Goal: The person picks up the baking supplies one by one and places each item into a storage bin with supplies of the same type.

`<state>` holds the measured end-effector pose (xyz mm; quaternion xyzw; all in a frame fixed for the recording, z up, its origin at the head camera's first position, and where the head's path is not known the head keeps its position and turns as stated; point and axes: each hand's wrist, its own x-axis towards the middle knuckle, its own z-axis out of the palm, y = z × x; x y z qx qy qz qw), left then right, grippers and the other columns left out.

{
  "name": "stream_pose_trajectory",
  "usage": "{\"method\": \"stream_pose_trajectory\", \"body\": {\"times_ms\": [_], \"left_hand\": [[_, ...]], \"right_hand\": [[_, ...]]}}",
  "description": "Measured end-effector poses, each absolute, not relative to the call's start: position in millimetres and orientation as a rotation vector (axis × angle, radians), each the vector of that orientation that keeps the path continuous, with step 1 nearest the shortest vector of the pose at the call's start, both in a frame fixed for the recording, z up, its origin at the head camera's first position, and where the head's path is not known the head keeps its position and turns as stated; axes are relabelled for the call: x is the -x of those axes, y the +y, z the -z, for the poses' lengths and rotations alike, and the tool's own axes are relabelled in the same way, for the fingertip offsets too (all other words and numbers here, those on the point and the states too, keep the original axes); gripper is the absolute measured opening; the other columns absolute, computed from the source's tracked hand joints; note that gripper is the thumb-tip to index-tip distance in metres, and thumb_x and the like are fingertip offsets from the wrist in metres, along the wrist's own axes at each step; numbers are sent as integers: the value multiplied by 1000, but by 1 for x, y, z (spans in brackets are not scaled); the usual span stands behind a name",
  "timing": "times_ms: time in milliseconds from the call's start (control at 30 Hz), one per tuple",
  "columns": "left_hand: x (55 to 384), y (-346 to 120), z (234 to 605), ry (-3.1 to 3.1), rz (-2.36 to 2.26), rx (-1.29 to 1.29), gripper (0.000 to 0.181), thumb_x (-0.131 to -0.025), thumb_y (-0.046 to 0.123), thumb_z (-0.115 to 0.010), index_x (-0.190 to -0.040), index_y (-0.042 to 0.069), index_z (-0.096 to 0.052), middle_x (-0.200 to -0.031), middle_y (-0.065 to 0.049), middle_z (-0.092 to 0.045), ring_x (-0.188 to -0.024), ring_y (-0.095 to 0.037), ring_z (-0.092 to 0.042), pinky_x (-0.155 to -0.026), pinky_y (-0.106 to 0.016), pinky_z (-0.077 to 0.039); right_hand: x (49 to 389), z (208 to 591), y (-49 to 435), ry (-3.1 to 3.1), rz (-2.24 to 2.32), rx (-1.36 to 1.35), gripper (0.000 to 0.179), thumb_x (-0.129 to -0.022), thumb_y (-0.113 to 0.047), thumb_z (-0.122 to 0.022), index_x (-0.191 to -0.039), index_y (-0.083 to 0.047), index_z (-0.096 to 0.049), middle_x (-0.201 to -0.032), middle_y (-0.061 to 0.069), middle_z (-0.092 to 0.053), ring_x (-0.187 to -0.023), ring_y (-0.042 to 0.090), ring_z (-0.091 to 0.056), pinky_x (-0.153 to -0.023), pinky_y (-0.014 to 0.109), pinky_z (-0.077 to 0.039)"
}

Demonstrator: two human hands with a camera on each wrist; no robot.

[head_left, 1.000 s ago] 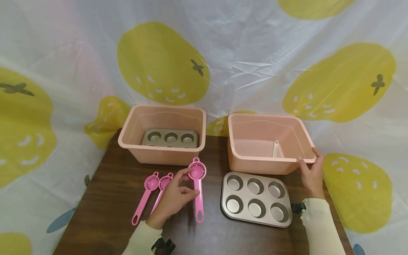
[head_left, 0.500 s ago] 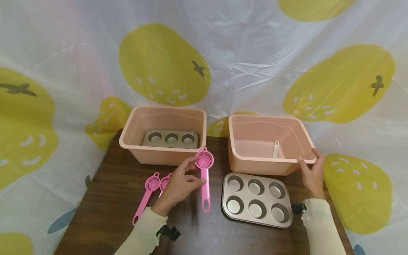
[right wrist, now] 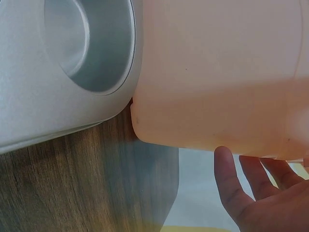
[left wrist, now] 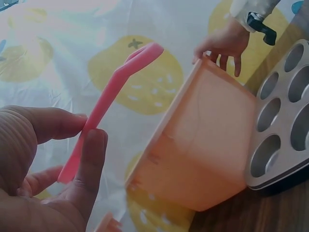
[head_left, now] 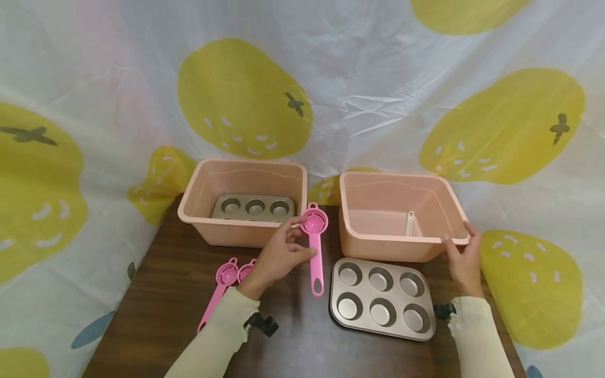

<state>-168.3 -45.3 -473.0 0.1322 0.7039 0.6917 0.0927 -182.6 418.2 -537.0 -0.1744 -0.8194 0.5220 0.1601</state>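
A pink egg separator (head_left: 314, 224), with a slotted cup and a long handle, is held up off the table. My left hand (head_left: 281, 252) pinches it between thumb and fingers; the left wrist view shows the grip on its handle (left wrist: 104, 104). My right hand (head_left: 464, 260) holds the front right corner of the right peach plastic bin (head_left: 402, 247), thumb at the front and a finger at the side. Inside that bin lies a small pale stick-like item (head_left: 409, 224). Two more pink egg separators, the nearer one (head_left: 219, 291) plain to see, lie partly behind my left arm.
The left peach bin (head_left: 236, 231) contains a muffin tin (head_left: 255, 207). Another muffin tin (head_left: 383, 299), apparently stacked on a second, lies before the right bin. A lemon-print curtain (head_left: 368, 105) hangs behind the brown wooden table (head_left: 302, 341).
My left hand has carried the pink egg separator rightward and away from me, from in front of the left bin to between the bins. My right hand stays on the right bin's corner.
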Motion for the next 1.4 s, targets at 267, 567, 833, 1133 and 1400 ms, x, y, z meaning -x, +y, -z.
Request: {"method": "stream_pose_trajectory", "body": {"times_ms": [267,567,833,1133,1400], "left_hand": [[185,-31,462,2080,-2072,-415,74,-88,1,-82,-153,11,-47,-122,-24,-63,-78,-19,-72,-71,-32,-60],[205,-4,458,1951,-2141,-452,75,-88,-3,-79,-154,7,-45,-122,-25,-62,-80,-18,-73,-81,-45,-66],[218,15,454,1960,-2150,-452,74,-88,-3,-80,-153,8,-46,-124,-27,-64,-81,-19,-74,-77,-38,-67],[239,31,451,1931,-2174,-386,74,-88,-2,-80,-153,11,-47,-124,-24,-65,-87,-21,-73,-78,-37,-66],[263,48,457,1921,-2217,-337,75,-88,-1,-80,-154,9,-46,-124,-24,-66,-93,-22,-70,-79,-36,-66]], "right_hand": [[182,540,421,-2327,-1485,492,73,-105,-29,-60,-167,-23,-20,-159,19,-44,-90,0,-53,-66,12,-50],[184,539,419,-2321,-1486,492,74,-105,-30,-61,-166,-24,-21,-159,18,-44,-92,0,-52,-66,14,-52],[183,538,421,-2340,-1482,506,74,-105,-31,-61,-167,-24,-20,-159,19,-45,-87,1,-54,-65,14,-52],[183,538,421,-2330,-1483,505,74,-105,-33,-60,-167,-25,-20,-156,21,-47,-82,4,-57,-63,14,-52],[183,540,422,-2323,-1477,477,74,-105,-33,-62,-166,-24,-22,-153,19,-50,-78,6,-59,-63,17,-54]]}}
